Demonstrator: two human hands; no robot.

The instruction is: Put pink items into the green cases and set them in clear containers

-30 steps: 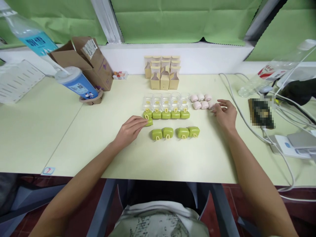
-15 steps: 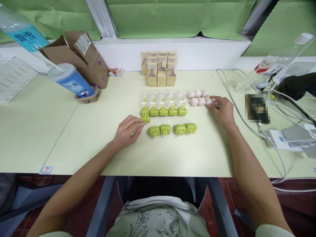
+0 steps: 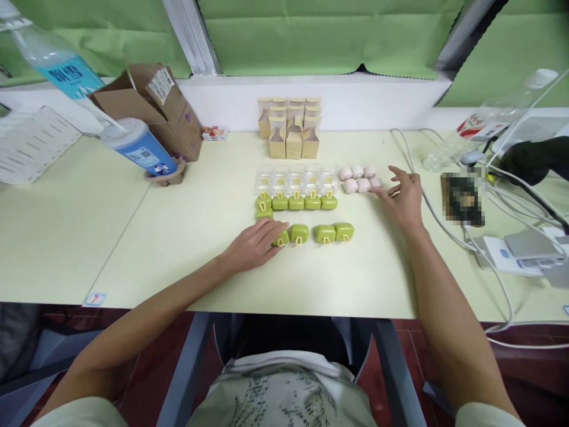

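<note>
My left hand (image 3: 254, 246) has its fingers closed on a small glossy green case (image 3: 281, 239) with a yellow loop, the leftmost in the front group. Beside it stand another green case (image 3: 299, 232) and a pair (image 3: 325, 233) farther right. Behind them a row of green cases (image 3: 296, 203), also with yellow loops, lines up against clear plastic trays (image 3: 297, 179). My right hand (image 3: 403, 201) is open, fingers apart, with one fingertip at or very near the rightmost pale pink piece (image 3: 376, 183). Several more pink pieces (image 3: 357, 172) lie in two short rows.
Small open cardboard boxes (image 3: 294, 142) stand against the wall. On the left are a brown carton (image 3: 178, 121), a blue cup (image 3: 144, 153) in a holder and a bottle (image 3: 66, 74). Cables (image 3: 415, 157), a clear bottle (image 3: 480, 124) and a white device (image 3: 507, 252) occupy the right.
My left hand has moved right and forward from the second-row green case to the leftmost front one. My right hand's fingers have spread away from the pink pieces.
</note>
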